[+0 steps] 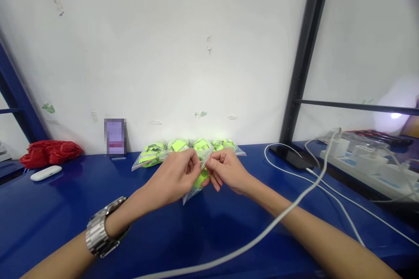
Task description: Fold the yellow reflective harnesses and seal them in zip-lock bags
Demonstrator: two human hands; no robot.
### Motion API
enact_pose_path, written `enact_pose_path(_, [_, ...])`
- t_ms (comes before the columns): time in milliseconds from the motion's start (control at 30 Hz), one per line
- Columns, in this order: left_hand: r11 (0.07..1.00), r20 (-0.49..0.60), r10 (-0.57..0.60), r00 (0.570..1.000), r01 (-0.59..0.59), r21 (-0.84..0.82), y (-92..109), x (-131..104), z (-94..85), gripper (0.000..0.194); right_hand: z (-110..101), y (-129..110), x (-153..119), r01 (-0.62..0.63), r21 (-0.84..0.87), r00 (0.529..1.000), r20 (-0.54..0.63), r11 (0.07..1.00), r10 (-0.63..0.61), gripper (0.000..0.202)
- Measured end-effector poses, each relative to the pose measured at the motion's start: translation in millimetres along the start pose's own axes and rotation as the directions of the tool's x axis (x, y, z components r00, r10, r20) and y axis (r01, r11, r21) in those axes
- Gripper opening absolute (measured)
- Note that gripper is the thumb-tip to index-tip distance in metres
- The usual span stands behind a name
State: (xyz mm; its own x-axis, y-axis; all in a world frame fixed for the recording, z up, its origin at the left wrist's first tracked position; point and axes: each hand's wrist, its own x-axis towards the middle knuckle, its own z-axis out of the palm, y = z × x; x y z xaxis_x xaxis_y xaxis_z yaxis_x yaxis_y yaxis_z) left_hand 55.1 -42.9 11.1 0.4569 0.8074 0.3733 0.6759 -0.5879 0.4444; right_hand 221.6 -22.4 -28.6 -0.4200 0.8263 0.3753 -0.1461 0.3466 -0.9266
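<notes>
Between my two hands hangs a clear plastic bag (pixel 200 179) with something neon yellow-green inside, its lower corner pointing down toward the blue tabletop. My left hand (pixel 183 172), a metal watch on its wrist, pinches the bag's upper edge. Close beside it, my right hand (pixel 227 169) grips the same edge with thumb and forefinger, its other fingers curled loosely. Just behind them, several clear bags with neon yellow-green patterned contents (pixel 153 151) lie in a row along the wall. My hands partly cover that row and the held bag.
At the left are a red crumpled bag (pixel 50 152), a white oval case (pixel 46 173) and an upright phone (pixel 115 138). A white cable (pixel 262 235) crosses over my right forearm. To the right lie a black phone (pixel 291 157) and a power strip with chargers (pixel 369 163).
</notes>
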Motion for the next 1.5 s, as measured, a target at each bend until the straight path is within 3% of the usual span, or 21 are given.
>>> enact_pose_path(100, [0.909,-0.236,0.152,0.96,-0.042,0.416,-4.9,0.0,-3.3,0.017,-6.9,-3.6,-0.7,-0.051,-0.126,0.992,-0.12,0.991,0.036,0.03])
enact_pose_path(200, [0.818,-0.322,0.201,0.925,0.023,0.575,-10.1,0.5,-10.7,0.018,-17.0,-4.8,-0.3,-0.073,-0.28,0.982,-0.189,0.957,0.02,0.028])
enact_pose_path(333, [0.854,-0.352,0.25,0.902,-0.033,0.52,-13.3,1.1,-12.1,0.018,-22.9,-4.4,0.9,-0.08,-0.508,0.964,-0.259,0.858,-0.064,0.02])
enact_pose_path(433, [0.905,-0.341,0.307,0.888,-0.161,0.394,-11.0,2.3,-7.2,0.018,-20.9,-5.1,-2.0,-0.074,-0.672,0.911,-0.347,0.736,-0.225,0.003])
enact_pose_path(533, [0.908,-0.337,0.323,0.884,-0.188,0.375,-8.0,3.1,-5.2,0.021,-20.1,-3.6,-6.8,-0.016,-0.707,0.906,-0.31,0.707,-0.289,0.019])
enact_pose_path(667, [0.897,-0.292,0.136,0.947,0.008,0.442,-24.7,1.2,-6.8,0.027,-27.9,7.1,-7.2,-0.062,-0.674,0.899,-0.358,0.736,-0.253,0.021])
enact_pose_path(767, [0.878,-0.187,-0.098,0.977,0.173,0.445,-57.8,-3.2,-2.7,0.036,-33.3,19.0,-2.0,-0.054,-0.502,0.867,-0.452,0.863,-0.208,0.026])
enact_pose_path(833, [0.919,-0.078,-0.246,0.966,0.258,0.298,-80.4,-6.1,4.4,0.048,-33.1,26.5,1.9,0.032,-0.307,0.845,-0.5,0.951,-0.189,0.032])
enact_pose_path(900, [0.944,0.036,-0.33,0.943,0.33,0.027,-95.5,-7.5,13.9,0.055,-30.4,32.6,4.6,0.135,-0.127,0.831,-0.526,0.983,-0.182,0.035])
enact_pose_path(1000, [0.865,0.126,-0.378,0.917,0.398,-0.305,-99.7,-7.4,28.2,0.06,-24.8,36.9,5.5,0.217,-0.029,0.848,-0.489,0.976,-0.203,0.032])
enact_pose_path(1100, [0.742,0.122,-0.398,0.909,0.397,-0.54,-91.7,-7.8,38.8,0.054,-19.9,35.4,3.7,0.205,-0.086,0.906,-0.359,0.975,-0.222,0.02])
enact_pose_path(1233, [0.569,0.056,-0.421,0.905,0.312,-0.761,-82.5,-11.1,41.6,0.044,-17.9,30.3,0.2,0.173,-0.211,0.954,-0.209,0.962,-0.217,0.025])
enact_pose_path(1333, [0.583,-0.085,-0.502,0.861,0.264,-0.768,-78.8,-12.8,33.6,0.046,-23.0,28.2,-1.8,0.131,-0.453,0.942,-0.219,0.882,-0.253,0.028])
enact_pose_path(1400, [0.576,-0.114,-0.519,0.847,0.249,-0.779,-78.4,-12.5,26.8,0.053,-27.6,28.2,-2.3,0.102,-0.594,0.943,-0.198,0.798,-0.268,0.041])
enact_pose_path(1500, [0.604,-0.161,-0.508,0.846,0.216,-0.768,-82.8,-11.7,20.9,0.055,-30.7,28.8,-2.2,0.145,-0.619,0.969,-0.068,0.772,-0.237,0.051])
